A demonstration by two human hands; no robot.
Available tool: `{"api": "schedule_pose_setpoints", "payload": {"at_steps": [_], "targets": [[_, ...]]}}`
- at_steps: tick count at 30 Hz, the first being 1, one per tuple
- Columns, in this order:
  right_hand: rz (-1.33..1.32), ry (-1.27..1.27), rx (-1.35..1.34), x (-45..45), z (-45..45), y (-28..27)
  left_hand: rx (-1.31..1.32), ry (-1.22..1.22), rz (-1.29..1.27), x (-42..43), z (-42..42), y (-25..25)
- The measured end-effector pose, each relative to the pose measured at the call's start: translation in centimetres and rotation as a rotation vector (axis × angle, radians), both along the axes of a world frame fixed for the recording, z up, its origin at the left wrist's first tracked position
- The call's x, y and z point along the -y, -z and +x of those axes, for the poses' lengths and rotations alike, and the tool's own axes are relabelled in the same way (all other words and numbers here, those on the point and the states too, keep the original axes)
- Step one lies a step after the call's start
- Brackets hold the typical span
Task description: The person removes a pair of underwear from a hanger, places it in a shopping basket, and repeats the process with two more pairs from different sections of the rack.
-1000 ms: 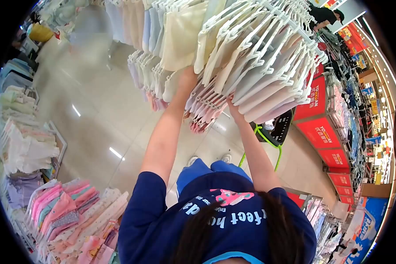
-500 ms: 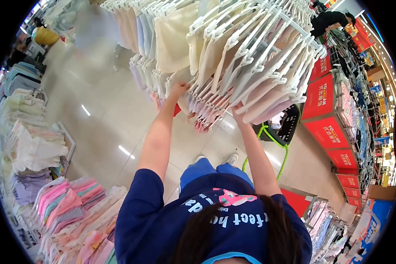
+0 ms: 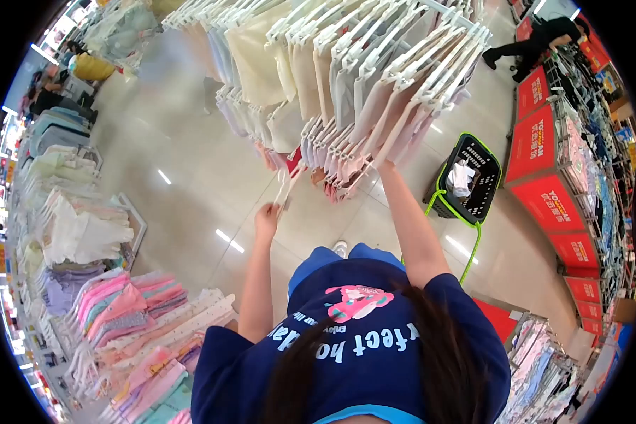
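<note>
My left hand (image 3: 266, 218) is closed around a slim white hanger (image 3: 283, 185), held out over the floor below the rack. Whether a garment hangs on it I cannot make out. At the lower row of the rack, my right hand (image 3: 386, 168) reaches in beside the small pink garments (image 3: 345, 169), its fingers hidden behind the clothes. Above both hands hang pale cream, beige and pinkish garments (image 3: 305, 79) on white hangers. A red garment (image 3: 294, 160) shows low on the rack near the held hanger.
A black basket (image 3: 483, 152) with a green handle and white items inside stands on the floor to my right. Red-panelled clothing bins (image 3: 532, 145) line the right side. Folded and hung clothes (image 3: 124, 311) fill the left. A person in black (image 3: 544, 39) leans at the far right.
My left hand has drawn back from the rack toward me, now with a white hanger in it. My right hand stays at the lower row. More of the black basket shows.
</note>
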State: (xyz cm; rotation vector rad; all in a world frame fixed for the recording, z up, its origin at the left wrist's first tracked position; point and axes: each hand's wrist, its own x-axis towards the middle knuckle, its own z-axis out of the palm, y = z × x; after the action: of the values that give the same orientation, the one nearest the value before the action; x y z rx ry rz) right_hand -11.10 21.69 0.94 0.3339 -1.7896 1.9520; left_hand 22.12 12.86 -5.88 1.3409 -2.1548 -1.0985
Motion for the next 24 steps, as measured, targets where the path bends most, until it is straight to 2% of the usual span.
{"api": "schedule_pose_setpoints", "payload": {"at_steps": [4,7,10,18,24], "targets": [[0.001,-0.063,-0.013,0.4,0.1,0.2,0.081,-0.163,0.073,-6.6,6.2,1.1],[0.026,-0.137,-0.026,0.5,0.0,0.5,-0.078,-0.293,0.204,-10.7,10.3,4.0],[0.083,-0.236,-0.027,0.7,0.0,1.3,-0.062,-0.392,0.246,-14.2,12.9,4.2],[0.380,-0.610,0.012,2.8,-0.8,4.1,-0.069,-0.569,0.251,-19.9,15.2,3.2],[0.526,-0.724,0.055,6.9,-1.4,5.3,-0.150,-0.608,0.246,-20.9,15.5,3.4]]}}
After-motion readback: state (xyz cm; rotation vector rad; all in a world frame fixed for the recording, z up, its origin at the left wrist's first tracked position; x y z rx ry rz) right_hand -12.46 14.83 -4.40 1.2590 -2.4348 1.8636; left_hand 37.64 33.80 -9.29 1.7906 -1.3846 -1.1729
